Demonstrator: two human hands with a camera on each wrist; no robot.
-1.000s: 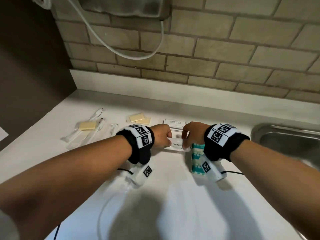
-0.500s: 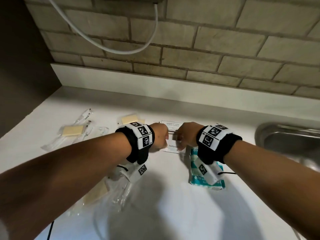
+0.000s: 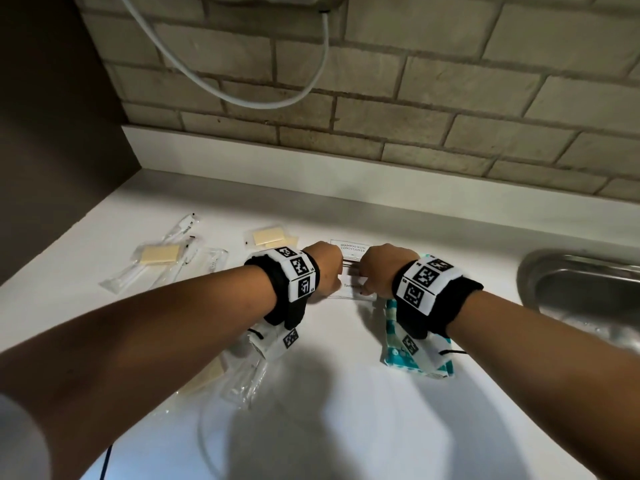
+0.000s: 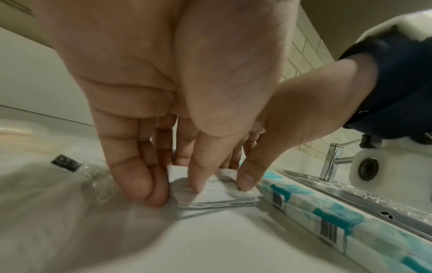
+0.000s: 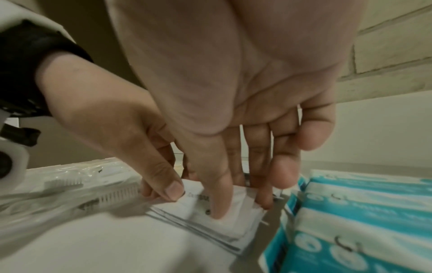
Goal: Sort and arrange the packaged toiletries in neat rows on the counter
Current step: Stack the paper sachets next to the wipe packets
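A small stack of white toothpaste sachets [image 3: 351, 288] [image 4: 222, 195] [image 5: 233, 227] lies mid-counter. My left hand [image 3: 327, 268] [image 4: 175, 192] pinches its left end, thumb on top and fingers against the edge. My right hand [image 3: 384, 268] [image 5: 242, 205] pinches the right end in the same way. A shampoo sachet [image 3: 352, 249] lies just behind the hands. Teal tissue packs [image 3: 393, 351] [image 4: 327, 218] [image 5: 350, 221] sit right beside the stack. Wrapped soap bars [image 3: 161, 254] and wrapped toothbrushes [image 3: 180, 233] [image 5: 112, 195] lie to the left.
A steel sink [image 3: 585, 289] with a tap [image 4: 332, 160] lies to the right. More clear packets [image 3: 242, 379] sit under my left forearm. The brick wall and a hanging hose [image 3: 242, 98] are behind the white counter [image 3: 346, 427].
Both hands stay on the sachet stack and shift only slightly. The head view has tilted and moved closer.
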